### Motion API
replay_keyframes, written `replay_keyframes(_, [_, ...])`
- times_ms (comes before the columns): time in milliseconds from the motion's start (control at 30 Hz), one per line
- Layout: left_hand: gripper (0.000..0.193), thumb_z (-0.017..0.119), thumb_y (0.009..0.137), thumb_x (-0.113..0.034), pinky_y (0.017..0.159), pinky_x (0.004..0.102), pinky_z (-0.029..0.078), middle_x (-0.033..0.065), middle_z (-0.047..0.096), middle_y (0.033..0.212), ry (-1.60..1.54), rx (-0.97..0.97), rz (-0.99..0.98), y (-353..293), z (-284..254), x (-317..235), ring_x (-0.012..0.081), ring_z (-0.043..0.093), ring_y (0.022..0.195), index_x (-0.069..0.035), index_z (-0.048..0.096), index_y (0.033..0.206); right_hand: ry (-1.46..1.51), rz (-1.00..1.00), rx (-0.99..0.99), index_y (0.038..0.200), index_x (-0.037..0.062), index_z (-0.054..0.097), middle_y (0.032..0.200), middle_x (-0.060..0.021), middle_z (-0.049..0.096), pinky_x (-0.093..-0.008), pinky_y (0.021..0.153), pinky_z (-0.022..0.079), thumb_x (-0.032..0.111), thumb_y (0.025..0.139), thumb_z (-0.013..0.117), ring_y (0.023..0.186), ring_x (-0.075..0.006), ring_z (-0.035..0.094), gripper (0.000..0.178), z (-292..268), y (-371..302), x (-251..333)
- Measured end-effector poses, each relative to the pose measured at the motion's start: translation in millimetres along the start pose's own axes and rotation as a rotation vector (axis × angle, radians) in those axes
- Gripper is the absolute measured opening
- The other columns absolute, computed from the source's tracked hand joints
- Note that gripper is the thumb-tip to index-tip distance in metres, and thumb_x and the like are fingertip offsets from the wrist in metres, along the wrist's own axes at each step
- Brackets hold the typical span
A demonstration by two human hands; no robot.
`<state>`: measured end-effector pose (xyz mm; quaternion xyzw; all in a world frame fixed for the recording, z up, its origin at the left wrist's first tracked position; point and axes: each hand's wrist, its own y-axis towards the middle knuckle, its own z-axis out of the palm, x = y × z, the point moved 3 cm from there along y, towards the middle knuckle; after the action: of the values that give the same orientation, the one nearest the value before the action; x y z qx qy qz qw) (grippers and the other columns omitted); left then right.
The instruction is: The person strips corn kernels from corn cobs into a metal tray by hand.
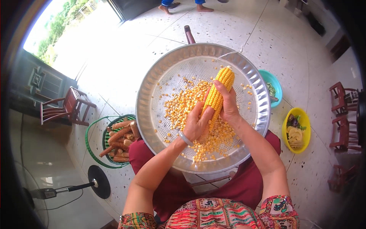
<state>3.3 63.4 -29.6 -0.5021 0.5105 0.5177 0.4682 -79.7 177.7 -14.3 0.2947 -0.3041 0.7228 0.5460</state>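
A yellow corn cob (215, 100) is held slantwise between my two hands over a wide metal sieve tray (148, 110). My left hand (197, 123) wraps round its lower part, where some rows look stripped. My right hand (227, 102) grips it higher up, with the thumb across the kernels. Most of the cob is still covered in kernels, and its tip points away from me. Loose corn kernels (179, 105) lie spread over the perforated bottom, thickest under and left of my hands. The tray's near side is over my knees.
On the left a green basket (89, 147) holds several bare cobs (121, 135); a black round stand base (100, 182) is nearer me. At right are a turquoise bowl (279, 88) and a yellow bowl (308, 131) with food pieces. Wooden chairs (70, 106) stand around. Another person's feet (204, 8) are beyond.
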Motion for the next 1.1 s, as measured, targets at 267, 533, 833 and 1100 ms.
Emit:
replay_keyframes(267, [0.036, 0.046, 0.108, -0.029, 0.067, 0.0269, 0.046, 0.0000, 0.059, 0.083, -0.060, -0.005, -0.112, 6.7, -8.8, 11.1, 0.0080, 0.052, 0.077, 0.003, 0.063, 0.106, 0.059, 0.062, 0.023, 0.112, 0.0055, 0.050, 0.086, -0.0056, 0.063, -0.0310, 0.063, 0.060, 0.020, 0.086, 0.077, 0.068, -0.0169, 0.068, 0.040, -1.0, 7.0, 1.6])
replay_keyframes(533, [0.060, 0.065, 0.098, -0.041, 0.085, 0.0313, 0.053, 0.0143, 0.061, 0.119, -0.009, 0.035, -0.070, 3.4, -9.7, -10.2, 0.0188, 0.061, 0.105, 0.004, 0.049, 0.134, -0.001, -0.022, 0.050, 0.118, 0.0044, 0.047, 0.096, -0.0056, 0.059, -0.0316, 0.067, 0.061, 0.019, 0.089, 0.076, 0.076, -0.0168, 0.067, 0.043, 2.5, 7.0, 11.1])
replay_keyframes(833, [0.056, 0.070, 0.095, -0.024, 0.079, 0.0366, 0.055, 0.0193, 0.068, 0.103, 0.339, 0.020, 0.124, -5.1, -10.7, -12.1, 0.0252, 0.069, 0.092, 0.007, 0.045, 0.135, 0.002, -0.076, 0.004, 0.120, 0.0052, 0.047, 0.104, -0.0034, 0.056, -0.0296, 0.075, 0.058, 0.018, 0.089, 0.078, 0.086, -0.0127, 0.061, 0.046, -0.4, 5.9, -2.5])
replay_keyframes(1100, [0.046, 0.056, 0.103, -0.028, 0.060, 0.0295, 0.049, 0.0075, 0.064, 0.081, 0.265, 0.034, 0.185, 1.6, -3.7, -13.8, 0.0139, 0.060, 0.066, 0.005, 0.051, 0.135, -0.006, -0.070, 0.003, 0.113, 0.0061, 0.051, 0.095, -0.0033, 0.059, -0.0296, 0.069, 0.059, 0.011, 0.085, 0.076, 0.079, -0.0125, 0.063, 0.037, -12.0, 15.8, 3.8])
